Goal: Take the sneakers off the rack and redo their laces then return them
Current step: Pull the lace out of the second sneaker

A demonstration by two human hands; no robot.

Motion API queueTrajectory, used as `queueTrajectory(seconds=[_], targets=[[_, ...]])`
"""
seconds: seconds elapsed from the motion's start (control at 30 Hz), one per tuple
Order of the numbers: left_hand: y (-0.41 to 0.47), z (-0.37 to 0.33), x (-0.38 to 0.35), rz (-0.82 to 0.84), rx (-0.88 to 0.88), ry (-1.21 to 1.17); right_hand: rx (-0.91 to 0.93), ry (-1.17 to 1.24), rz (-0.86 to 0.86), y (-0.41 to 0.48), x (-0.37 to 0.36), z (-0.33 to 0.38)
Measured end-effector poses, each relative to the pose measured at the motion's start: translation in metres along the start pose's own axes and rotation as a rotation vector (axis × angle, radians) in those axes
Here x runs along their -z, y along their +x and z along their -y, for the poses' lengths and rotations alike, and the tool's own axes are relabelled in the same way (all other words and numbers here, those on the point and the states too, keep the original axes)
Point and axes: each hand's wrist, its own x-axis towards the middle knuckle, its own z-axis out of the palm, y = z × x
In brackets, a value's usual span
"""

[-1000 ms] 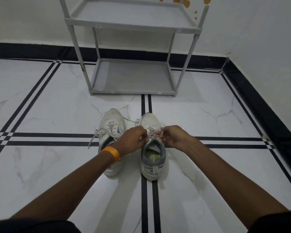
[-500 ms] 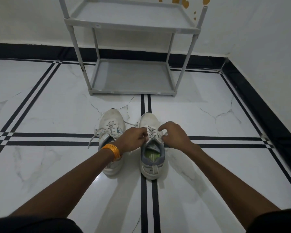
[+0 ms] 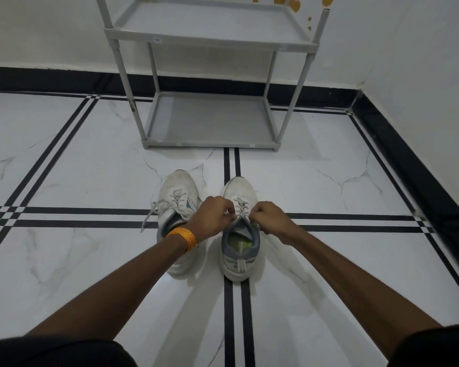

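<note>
- Both sneakers are off the rack point(image 3: 210, 43) and sit side by side on the tiled floor point(image 3: 64, 260), toes pointing at the rack. Both its shelves look bare.
- The left hand point(image 3: 212, 217) and right hand point(image 3: 269, 221) are each curled into a loose fist at the top eyelets of the right sneaker point(image 3: 240, 231), one on each side of the tongue. Looks like each is pinching a lace end, but the fingertips are tucked under, so I can't say for sure.
- The laces point(image 3: 240, 206) look thin, soft and floppy, so I'd grab near the ends, close to the eyelets, and pull evenly.
- The shoe is probably light and could slide on that glossy tile if you yank.
- The left sneaker point(image 3: 178, 197) sits just beside it, partly under the left wrist, with a loose lace trailing onto the floor.
</note>
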Motion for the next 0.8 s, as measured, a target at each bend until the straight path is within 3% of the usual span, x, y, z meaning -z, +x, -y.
queueTrajectory(seconds=[0.13,0.33,0.63,0.8], targets=[[0.0010,-0.0031,0.0039,-0.003,0.011,-0.034,-0.012,0.127,-0.003,0.0003,0.0059,-0.0006],[-0.0022,-0.0034,0.0025,-0.023,0.029,-0.021,0.087,0.077,-0.104,-0.0037,0.0037,0.0019],[-0.0071,-0.0058,-0.0016,-0.021,0.027,0.038,0.005,0.155,-0.134,-0.0030,0.0023,0.0034],[-0.0080,-0.0101,-0.0050,-0.016,0.030,0.040,0.008,0.084,-0.109,-0.0008,0.0003,0.0085]])
